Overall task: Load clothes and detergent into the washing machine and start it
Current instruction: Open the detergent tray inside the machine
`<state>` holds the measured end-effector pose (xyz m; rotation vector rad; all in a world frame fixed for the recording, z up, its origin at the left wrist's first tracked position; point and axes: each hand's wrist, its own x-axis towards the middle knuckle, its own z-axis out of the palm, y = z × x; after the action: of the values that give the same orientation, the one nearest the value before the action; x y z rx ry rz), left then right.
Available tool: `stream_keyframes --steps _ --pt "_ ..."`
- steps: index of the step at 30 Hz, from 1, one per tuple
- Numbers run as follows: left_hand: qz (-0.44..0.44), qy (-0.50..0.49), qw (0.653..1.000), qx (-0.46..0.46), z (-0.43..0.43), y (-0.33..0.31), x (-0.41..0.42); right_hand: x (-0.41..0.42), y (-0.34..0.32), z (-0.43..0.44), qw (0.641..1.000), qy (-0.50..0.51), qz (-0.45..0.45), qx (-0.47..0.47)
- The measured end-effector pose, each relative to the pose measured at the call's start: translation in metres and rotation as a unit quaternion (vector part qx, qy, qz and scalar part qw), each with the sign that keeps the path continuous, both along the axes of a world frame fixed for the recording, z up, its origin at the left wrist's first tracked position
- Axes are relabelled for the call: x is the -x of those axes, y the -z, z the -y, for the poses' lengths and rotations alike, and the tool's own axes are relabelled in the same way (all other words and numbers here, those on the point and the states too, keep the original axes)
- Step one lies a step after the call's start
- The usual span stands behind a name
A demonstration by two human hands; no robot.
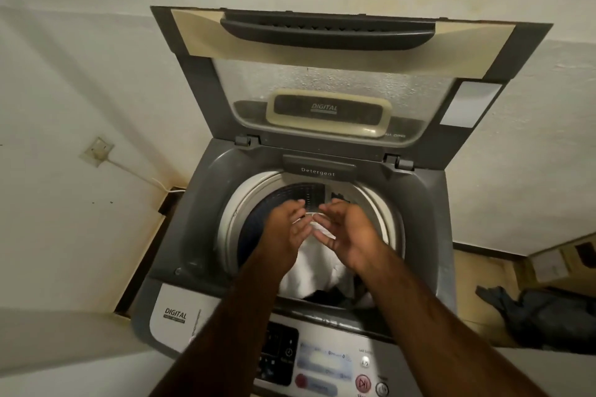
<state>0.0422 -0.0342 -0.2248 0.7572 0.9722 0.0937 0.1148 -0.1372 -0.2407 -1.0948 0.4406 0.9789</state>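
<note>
A grey top-loading washing machine stands against the wall with its lid raised. White clothes and some dark fabric lie inside the drum. My left hand and my right hand hover over the drum mouth, palms facing each other, fingers spread, close together. A small white item shows between the fingertips; whether either hand grips it is unclear. A flap marked "Detergent" sits at the back rim. The control panel with a red start button is at the front.
A wall socket with a cable is on the left wall. A dark grey garment lies on the floor to the right of the machine, near a cardboard box.
</note>
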Motion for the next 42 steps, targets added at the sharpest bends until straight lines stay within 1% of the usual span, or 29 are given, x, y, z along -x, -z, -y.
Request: stream_keyframes --steps 3,5,10,13,16,20,24,29,35,38,42 --pt "0.03 -0.031 0.998 0.044 -0.017 -0.001 -0.027 -0.021 0.005 -0.013 0.998 0.061 -0.021 -0.028" --pt "0.037 -0.038 0.997 0.06 -0.029 -0.001 -0.048 -0.034 0.005 -0.024 0.996 0.077 -0.025 -0.032" --pt "0.019 -0.016 0.996 0.084 -0.056 0.013 -0.087 -0.051 0.004 -0.048 0.991 0.123 -0.027 -0.04" --pt "0.021 -0.008 0.994 0.111 -0.062 0.023 -0.094 -0.05 0.005 -0.056 0.989 0.142 -0.032 -0.033" --pt "0.027 -0.011 0.992 0.12 -0.065 0.028 -0.099 -0.051 0.007 -0.062 0.986 0.162 -0.029 -0.023" --pt "0.029 -0.028 0.993 0.114 -0.069 0.033 -0.106 -0.059 0.015 -0.069 0.982 0.185 -0.024 -0.026" --pt "0.026 -0.004 0.997 0.075 -0.067 0.035 -0.105 -0.058 0.024 -0.075 0.987 0.163 -0.007 -0.005" --pt "-0.005 0.025 0.999 0.044 -0.065 0.032 -0.101 -0.052 0.032 -0.073 0.986 0.169 0.001 0.011" --pt "-0.045 0.012 0.998 0.031 -0.056 0.031 -0.082 -0.028 0.039 -0.063 0.986 0.162 -0.012 0.028" --pt "-0.048 0.01 0.998 0.032 -0.048 0.034 -0.068 -0.017 0.041 -0.054 0.988 0.146 0.003 0.051" --pt "-0.049 0.005 0.998 0.026 -0.047 0.03 -0.066 -0.013 0.038 -0.052 0.989 0.135 0.02 0.053"
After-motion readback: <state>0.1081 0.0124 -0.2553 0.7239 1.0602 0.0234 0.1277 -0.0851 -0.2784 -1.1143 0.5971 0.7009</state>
